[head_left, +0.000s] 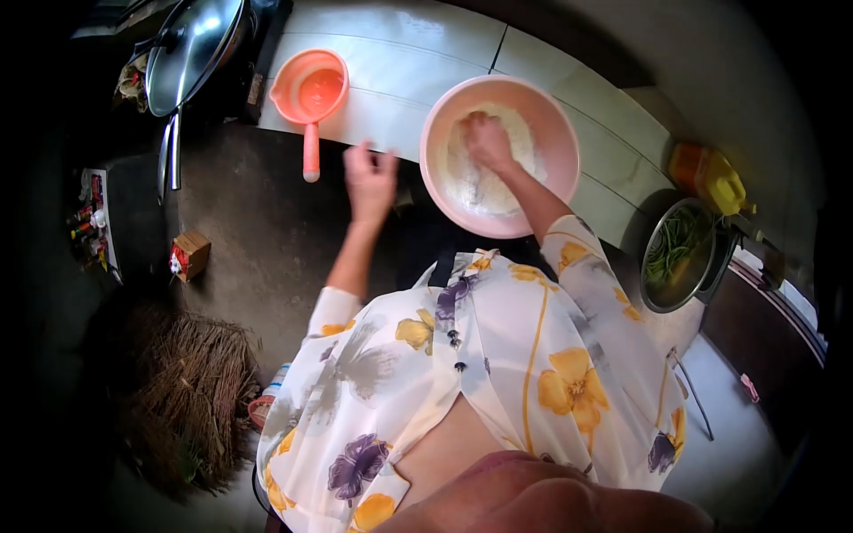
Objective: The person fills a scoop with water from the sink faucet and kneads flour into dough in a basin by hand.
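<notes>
A pink basin [573,169] with white flour-like powder [487,191] in it stands on the tiled counter. My right hand [489,142] reaches inside and touches the powder; its fingers point down, blurred and partly hidden. Off the counter's front edge, left of the basin, my left hand [370,178] is raised with fingers apart and holds nothing. Nearest to it is an orange-pink dipper [311,89] on the counter, its handle pointing toward me. The dipper seems to hold some liquid.
At the far left is a pan with a glass lid [197,49] on the stove. A metal bowl of green beans [677,253] and a yellow-orange jug [711,180] stand to the right. On the floor are a small box [190,255] and a dry brush pile [191,391].
</notes>
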The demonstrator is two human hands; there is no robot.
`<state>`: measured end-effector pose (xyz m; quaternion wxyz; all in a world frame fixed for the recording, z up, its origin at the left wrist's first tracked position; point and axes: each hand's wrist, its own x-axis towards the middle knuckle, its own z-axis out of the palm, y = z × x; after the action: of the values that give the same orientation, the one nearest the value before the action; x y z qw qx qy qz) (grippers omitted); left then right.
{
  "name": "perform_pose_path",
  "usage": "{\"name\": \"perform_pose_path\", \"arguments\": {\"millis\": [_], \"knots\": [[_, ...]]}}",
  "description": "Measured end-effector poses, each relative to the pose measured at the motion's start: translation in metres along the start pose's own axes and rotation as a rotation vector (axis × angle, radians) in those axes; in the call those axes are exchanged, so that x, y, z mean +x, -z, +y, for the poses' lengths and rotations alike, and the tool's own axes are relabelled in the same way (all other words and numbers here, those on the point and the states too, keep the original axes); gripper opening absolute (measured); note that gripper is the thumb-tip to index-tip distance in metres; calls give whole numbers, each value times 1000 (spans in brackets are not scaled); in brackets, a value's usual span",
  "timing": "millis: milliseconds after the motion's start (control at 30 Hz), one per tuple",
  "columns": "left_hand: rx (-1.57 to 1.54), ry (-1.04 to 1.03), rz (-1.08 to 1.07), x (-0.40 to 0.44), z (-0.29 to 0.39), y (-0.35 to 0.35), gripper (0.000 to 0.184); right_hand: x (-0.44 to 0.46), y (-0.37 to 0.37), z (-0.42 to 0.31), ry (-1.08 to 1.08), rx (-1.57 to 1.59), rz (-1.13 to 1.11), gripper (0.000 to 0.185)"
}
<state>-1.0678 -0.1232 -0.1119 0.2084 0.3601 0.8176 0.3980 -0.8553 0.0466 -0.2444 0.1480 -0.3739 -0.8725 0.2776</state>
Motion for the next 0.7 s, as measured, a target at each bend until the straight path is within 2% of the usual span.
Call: {"name": "perform_pose_path", "arguments": {"millis": [33, 67, 100, 133, 200, 233, 300, 333, 400, 433, 500, 567, 600, 667, 700], "knots": [[-2, -16, -80, -17, -5, -35, 49, -10, -6, -10, 35, -57, -73, 34], [-146, 130, -161, -29, 6, -59, 45, -26, 3, -21, 26, -58, -73, 34], [-90, -115, -21, -35, -5, -89, 38, -45, 25, -37, 82, -108, -267, 31], [-141, 14, -18, -37, -11, -106, 30, -59, 41, -45, 138, -159, -461, 28], [-189, -8, 8, -34, 1, -109, 24, -86, 64, -19, -57, -200, -474, 26], [-195, -4, 13, -32, 2, -112, 24, -97, 75, -8, -53, -207, -478, 26], [-234, 71, 27, -32, 3, -111, 21, -118, 90, 5, -336, -163, -652, 22], [-240, 65, 23, -31, 7, -112, 21, -121, 74, 0, -85, -187, -649, 20], [-308, 79, 71, -35, 13, -113, 22, -116, 42, -29, -166, -47, -587, 22], [-305, 80, 78, -35, 13, -113, 22, -102, 36, -43, -101, -89, -539, 25], [-291, 112, 24, -35, 10, -109, 23, -76, 5, -19, -110, 88, -294, 31], [-280, 104, 32, -38, 9, -108, 24, -46, 32, -16, -141, 136, -123, 31], [-287, 95, 53, -37, 11, -110, 24, -31, 28, -9, -139, 136, -122, 31], [-274, 129, 26, -39, 7, -116, 27, -6, 16, -4, -68, 182, 103, 28], [-256, 164, 2, -39, 5, -118, 31, -4, 6, -18, -175, 124, -57, 26]]}}
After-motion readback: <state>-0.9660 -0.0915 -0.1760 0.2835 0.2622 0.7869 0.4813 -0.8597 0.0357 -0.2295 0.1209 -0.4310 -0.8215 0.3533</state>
